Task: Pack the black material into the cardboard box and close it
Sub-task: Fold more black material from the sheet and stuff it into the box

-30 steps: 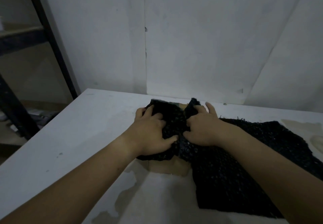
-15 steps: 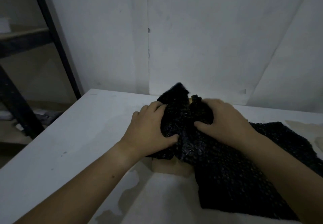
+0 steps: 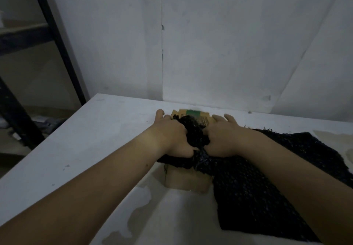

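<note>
Head view: your left hand (image 3: 172, 137) and right hand (image 3: 223, 138) clamped a bunch of the black material (image 3: 248, 187) over the cardboard box (image 3: 185, 179), thumbs dug in. Most of the material trailed right of the box, nearer your right hand; feeding probably had to come from there.

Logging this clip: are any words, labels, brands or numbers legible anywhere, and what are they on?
None can be read.
The cardboard box has a green patch and dark striped marks on its far flap: too blurred to read.
Nothing written shows on the black material, the table or the wall.
</note>
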Available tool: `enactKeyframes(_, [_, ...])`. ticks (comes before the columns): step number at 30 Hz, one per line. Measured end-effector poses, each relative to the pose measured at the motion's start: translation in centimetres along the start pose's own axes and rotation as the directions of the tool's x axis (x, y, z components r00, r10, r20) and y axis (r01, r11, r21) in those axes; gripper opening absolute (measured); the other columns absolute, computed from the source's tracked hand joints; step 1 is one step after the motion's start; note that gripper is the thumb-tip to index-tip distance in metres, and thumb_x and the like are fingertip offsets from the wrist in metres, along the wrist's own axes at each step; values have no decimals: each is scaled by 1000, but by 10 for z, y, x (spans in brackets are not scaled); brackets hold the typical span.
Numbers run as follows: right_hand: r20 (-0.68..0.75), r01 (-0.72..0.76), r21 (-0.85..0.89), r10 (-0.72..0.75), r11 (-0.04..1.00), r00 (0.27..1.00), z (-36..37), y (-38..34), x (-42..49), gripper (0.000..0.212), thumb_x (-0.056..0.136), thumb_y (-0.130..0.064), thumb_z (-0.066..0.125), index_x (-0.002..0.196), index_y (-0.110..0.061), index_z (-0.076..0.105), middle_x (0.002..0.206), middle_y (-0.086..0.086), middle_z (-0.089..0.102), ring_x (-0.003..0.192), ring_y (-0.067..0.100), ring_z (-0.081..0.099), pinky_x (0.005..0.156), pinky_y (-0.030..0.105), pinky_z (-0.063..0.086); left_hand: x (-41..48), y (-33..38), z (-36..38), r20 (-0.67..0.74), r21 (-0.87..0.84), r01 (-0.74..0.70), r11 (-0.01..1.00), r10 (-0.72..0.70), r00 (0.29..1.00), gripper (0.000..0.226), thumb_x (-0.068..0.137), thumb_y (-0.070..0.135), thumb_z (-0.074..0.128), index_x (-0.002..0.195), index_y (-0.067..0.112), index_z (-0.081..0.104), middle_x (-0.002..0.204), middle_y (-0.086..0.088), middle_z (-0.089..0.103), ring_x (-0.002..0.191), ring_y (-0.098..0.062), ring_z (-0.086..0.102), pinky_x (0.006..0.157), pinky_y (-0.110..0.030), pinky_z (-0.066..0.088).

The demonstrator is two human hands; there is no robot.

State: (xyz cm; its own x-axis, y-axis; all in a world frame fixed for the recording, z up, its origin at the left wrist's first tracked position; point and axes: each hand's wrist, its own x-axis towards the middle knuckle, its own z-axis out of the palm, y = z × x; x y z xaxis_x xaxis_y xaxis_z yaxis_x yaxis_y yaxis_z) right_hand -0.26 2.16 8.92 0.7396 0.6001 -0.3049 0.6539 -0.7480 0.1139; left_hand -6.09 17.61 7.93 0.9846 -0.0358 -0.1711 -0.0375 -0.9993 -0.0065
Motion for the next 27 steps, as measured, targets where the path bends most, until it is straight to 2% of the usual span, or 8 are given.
enactKeyframes(4, [89, -2, -23, 4, 1000, 996, -3, -1, 4, 37, 89, -39, 52, 118, -18, 62, 149, 14, 40, 151, 27, -2, 120, 52, -8, -3, 1, 4, -6, -3, -2, 1000, 2, 1000, 45, 81, 65, 44, 72, 24, 59, 78, 1, 56, 106, -24, 43, 110, -43, 16])
enactKeyframes(10, [-401, 165, 115, -107, 979, 910, -16, 5, -25, 41, 84, -38, 62, 126, -40, 59, 126, -14, 63, 147, 22, 18, 115, 35, 12, -3, -3, 13, -22, -27, -22, 999, 22, 1000, 52, 75, 69, 33, 81, 27, 62, 83, 1, 58, 112, -28, 41, 109, -46, 18])
enactKeyframes(13, [-285, 166, 100, -132, 981, 949, -12, 0, -18, 55, 85, -24, 54, 135, -47, 51, 141, -7, 53, 143, 24, 22, 113, 35, 17, -6, -4, 16, -39, -93, -44, 995, 41, 998, 52, 75, 67, 34, 88, 27, 64, 97, 3, 61, 125, -28, 36, 114, -48, 11])
enactKeyframes(16, [-140, 134, 45, -127, 990, 982, -3, -6, -3, 62, 87, -22, 48, 143, -46, 41, 146, -1, 46, 140, 27, 22, 113, 41, 16, -17, -14, 16, -300, -269, -137, 953, 52, 952, 32, 80, 56, 51, 98, 32, 63, 105, 11, 59, 127, -15, 41, 114, -41, 8])
enactKeyframes(18, [-16, 89, 12, -89, 996, 996, 1, -7, 5, 62, 91, -21, 42, 149, -41, 31, 153, 4, 37, 144, 29, 15, 115, 43, 11, -24, -23, 18, -502, -284, -205, 937, 37, 864, 46, 78, 54, 52, 118, 32, 60, 118, 15, 57, 122, -6, 46, 109, -33, 16])
enactKeyframes(20, [64, 58, -4, -57, 998, 996, 2, -9, 10, 60, 94, -21, 38, 151, -38, 28, 156, 8, 32, 145, 30, 12, 116, 44, 8, -29, -27, 21, -473, -294, -203, 934, 43, 880, 63, 76, 55, 50, 135, 33, 52, 131, 16, 52, 127, -5, 43, 115, -35, 14])
enactKeyframes(24, [-3, 77, 78, -77, 994, 997, -1, -9, 5, 60, 92, -18, 45, 147, -40, 37, 158, 10, 27, 148, 29, 3, 118, 43, 0, -32, -25, 24, -414, -284, -204, 937, 72, 907, 68, 73, 56, 46, 138, 36, 52, 133, 15, 48, 137, -12, 34, 118, -42, -1])
enactKeyframes(27, [-198, 139, 124, -113, 983, 974, -1, -1, -5, 57, 87, -23, 54, 140, -43, 46, 149, 3, 42, 144, 25, 19, 117, 41, 14, -32, -24, 18, -425, -165, -204, 965, 117, 898, 72, 72, 57, 44, 138, 30, 55, 141, 12, 45, 144, -18, 24, 118, -47, -6])
